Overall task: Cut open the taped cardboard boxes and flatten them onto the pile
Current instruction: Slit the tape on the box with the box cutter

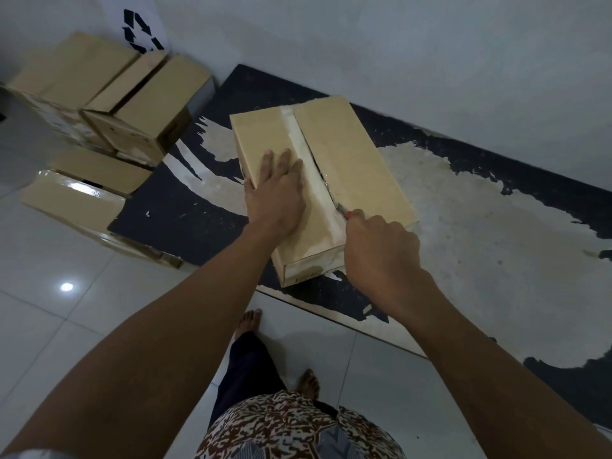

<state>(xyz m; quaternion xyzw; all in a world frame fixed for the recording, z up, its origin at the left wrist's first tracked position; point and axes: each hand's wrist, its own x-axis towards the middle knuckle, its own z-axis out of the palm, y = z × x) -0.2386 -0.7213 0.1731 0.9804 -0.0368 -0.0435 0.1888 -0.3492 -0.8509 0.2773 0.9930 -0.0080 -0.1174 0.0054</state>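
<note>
Two hands on it: the box (318, 180) lies on the worn black mat (205, 207), tape seam (314, 173) running away from the person, left hand (276, 190) flat beside it, right hand (377, 250) gripping the cutter (342, 209) at the seam's near end.

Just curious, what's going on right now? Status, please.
Left hand flat on box. Right hand grips cutter, slitting tape. Nothing in the way.

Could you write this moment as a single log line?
step: slitting tape | left hand: flat on box | right hand: grips cutter at tape seam | seam: partly open
</note>
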